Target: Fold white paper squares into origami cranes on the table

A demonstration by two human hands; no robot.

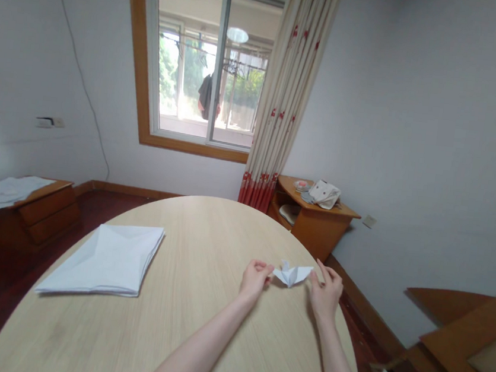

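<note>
A small white folded paper crane [291, 276], its wings spread to both sides, is held at the right part of the round table [205, 247]. My left hand [256, 279] is closed in a pinch on the tip of the left wing. At the opposite wing tip, my right hand [326, 287] has thumb and forefinger around the paper, the other fingers curved loosely. Whether the crane's base touches the tabletop is hard to tell.
A stack of large white paper sheets [103, 259] lies on the table's left side. Behind the table stands a wooden corner cabinet [321, 227] bearing a white bag [325, 193]. A low wooden cabinet [51, 208] is at left, and wooden furniture [458, 341] at right.
</note>
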